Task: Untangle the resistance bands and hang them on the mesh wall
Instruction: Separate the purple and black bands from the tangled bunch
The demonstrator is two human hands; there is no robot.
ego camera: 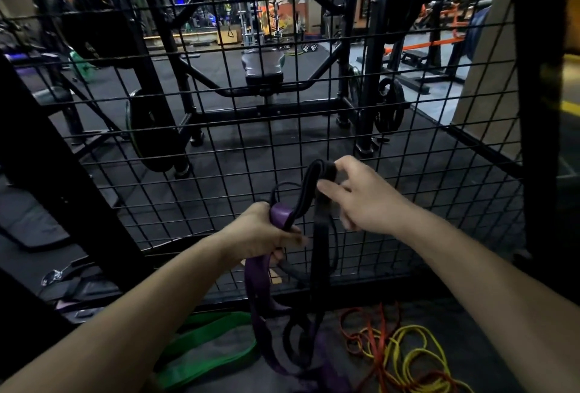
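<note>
My left hand (262, 234) grips a purple band (280, 214) whose long loop hangs down to the floor. Slightly higher and to the right, my right hand (361, 196) pinches the top loop of a black band (317, 179). The black band is threaded through the purple one between my hands, and both trail down tangled together. Right in front of me the black wire mesh wall (219, 154) fills the view. On the floor lie a wide green band (204, 342), thin yellow bands (417, 358) and thin red-orange bands (367, 326).
A dark slanted steel post (66, 179) stands at the left and a dark upright post (539, 110) at the right. Behind the mesh are a weight machine with plates (390, 107) and a padded seat (263, 63). Straps and a metal clip (53, 276) lie on the floor at lower left.
</note>
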